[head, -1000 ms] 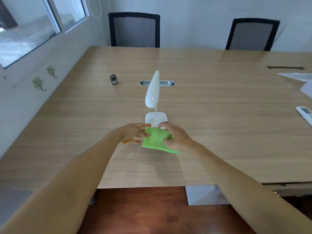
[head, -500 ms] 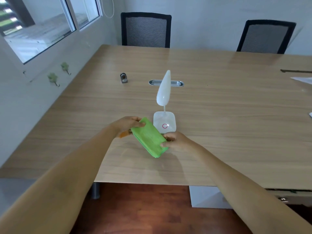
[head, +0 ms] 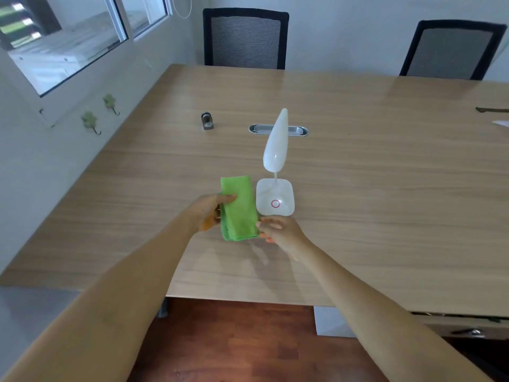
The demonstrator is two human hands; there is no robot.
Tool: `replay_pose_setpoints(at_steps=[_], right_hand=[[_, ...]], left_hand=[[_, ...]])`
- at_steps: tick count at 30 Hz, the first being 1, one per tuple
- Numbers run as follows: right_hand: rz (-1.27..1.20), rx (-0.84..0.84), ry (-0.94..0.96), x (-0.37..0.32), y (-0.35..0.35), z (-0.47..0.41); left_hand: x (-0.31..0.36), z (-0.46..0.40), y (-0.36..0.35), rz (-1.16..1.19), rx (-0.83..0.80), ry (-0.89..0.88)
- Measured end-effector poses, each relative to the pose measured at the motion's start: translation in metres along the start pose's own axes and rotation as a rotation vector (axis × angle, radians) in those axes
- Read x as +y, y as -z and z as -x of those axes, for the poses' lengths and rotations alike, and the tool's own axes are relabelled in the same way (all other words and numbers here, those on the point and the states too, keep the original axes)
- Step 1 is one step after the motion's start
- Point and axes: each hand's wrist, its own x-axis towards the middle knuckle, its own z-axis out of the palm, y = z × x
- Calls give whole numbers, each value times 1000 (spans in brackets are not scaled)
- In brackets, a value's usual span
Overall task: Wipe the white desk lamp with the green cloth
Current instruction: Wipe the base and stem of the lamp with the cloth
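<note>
Fingers of the left hand and right hand pinch the folded green microfibre cloth beside the white plastic gooseneck desk lamp; a hard swipe at its tall head could topple it.

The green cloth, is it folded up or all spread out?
Folded. The green cloth is a narrow strip with layered edges at its near end, held by the left hand and right hand beside the white desk lamp.
</note>
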Motion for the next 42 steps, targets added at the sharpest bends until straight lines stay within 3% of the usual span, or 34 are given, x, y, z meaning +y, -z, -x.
replay_pose_setpoints(at_steps=[3, 5, 9, 14, 17, 20, 24, 27, 30, 33, 36, 39, 42], right_hand=[[353, 209, 131, 7, 23, -5], [595, 262, 235, 14, 41, -10], [949, 140, 364, 25, 58, -19], [1097, 49, 402, 31, 58, -29], [1109, 9, 411, 36, 59, -32], [1106, -3, 414, 35, 64, -33], [1117, -39, 401, 35, 71, -32], [1105, -53, 379, 27, 72, -28], [1086, -78, 354, 20, 73, -26], [1066, -93, 341, 19, 76, -26], [1053, -92, 332, 18, 77, -26], [1036, -82, 326, 19, 77, -28], [1020, -77, 304, 20, 77, -29]], left_hand=[[8, -10, 3, -94, 172, -67], [13, -17, 3, -412, 337, -213], [17, -25, -14, -1037, 527, -531], [10, -51, -44, -1226, 564, -699], [9, -58, -58, -1257, 513, -691], [1, -68, -55, -1352, 349, -725], [-7, -67, -49, -1281, 173, -721], [-14, -59, -46, -1402, 110, -759], [-20, -53, -33, -1524, 34, -895], [-22, -44, -16, -1816, -95, -1104], [-14, -34, -6, -1864, -44, -1134], [-6, -40, -17, -1783, 64, -1020], [-11, -51, -34, -1776, -15, -928]])
